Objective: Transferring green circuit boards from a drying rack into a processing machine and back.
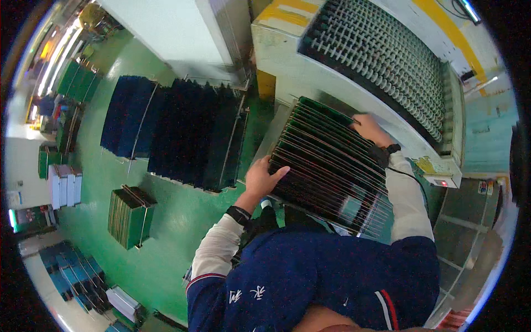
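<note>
A slotted rack (pixel 362 224) filled with thin, dark green panels (pixel 321 152) standing on edge sits in front of me, up against a machine. My left hand (pixel 261 178) lies at the rack's left side, its thumb spread away from the fingers and touching the panel edges. Over the far right edge of the panels, my right hand (pixel 369 130) is bent with its fingertips on a panel edge; motion blurs it slightly. Both wrists wear dark bands, with a thin cord running from the right one.
The machine (pixel 381 66) has rows of white rollers beyond the rack. Two large dark blue panel stacks (pixel 193 135) stand left on the green floor (pixel 171 238). A smaller green panel stack (pixel 131 217) stands nearer. A pale metal cabinet (pixel 171 33) rises behind.
</note>
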Demonstrator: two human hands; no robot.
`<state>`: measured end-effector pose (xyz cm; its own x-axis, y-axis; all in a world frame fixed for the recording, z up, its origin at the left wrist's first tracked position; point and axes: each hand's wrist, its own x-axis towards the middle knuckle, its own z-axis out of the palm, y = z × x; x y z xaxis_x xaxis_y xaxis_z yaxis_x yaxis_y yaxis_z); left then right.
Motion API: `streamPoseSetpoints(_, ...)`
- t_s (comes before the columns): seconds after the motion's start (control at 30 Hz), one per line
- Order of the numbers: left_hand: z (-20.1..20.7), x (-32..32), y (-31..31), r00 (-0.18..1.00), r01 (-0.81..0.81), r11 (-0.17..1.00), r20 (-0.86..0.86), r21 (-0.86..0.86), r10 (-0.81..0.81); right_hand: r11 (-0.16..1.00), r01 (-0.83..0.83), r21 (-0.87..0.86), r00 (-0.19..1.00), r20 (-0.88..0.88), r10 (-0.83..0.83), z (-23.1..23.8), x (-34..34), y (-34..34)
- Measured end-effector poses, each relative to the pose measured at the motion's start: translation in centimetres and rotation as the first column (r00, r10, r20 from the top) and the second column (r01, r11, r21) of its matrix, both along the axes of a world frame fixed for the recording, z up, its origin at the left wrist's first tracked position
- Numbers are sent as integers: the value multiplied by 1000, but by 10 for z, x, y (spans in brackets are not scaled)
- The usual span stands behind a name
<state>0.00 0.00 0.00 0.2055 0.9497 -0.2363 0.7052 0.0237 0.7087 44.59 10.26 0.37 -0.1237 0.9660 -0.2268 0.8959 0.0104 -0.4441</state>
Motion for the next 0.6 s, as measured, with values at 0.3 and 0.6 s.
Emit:
streamPoseSetpoints(0.3,8,-18,-6,999,27,1000,-35,10,-26,972,8,233,976,210,-59,45,-20,-25)
streamPoseSetpoints(0.6,-16,-23,-6,999,24,995,23,100,-26,843,292,452,950,-36,-310,305,6,-88)
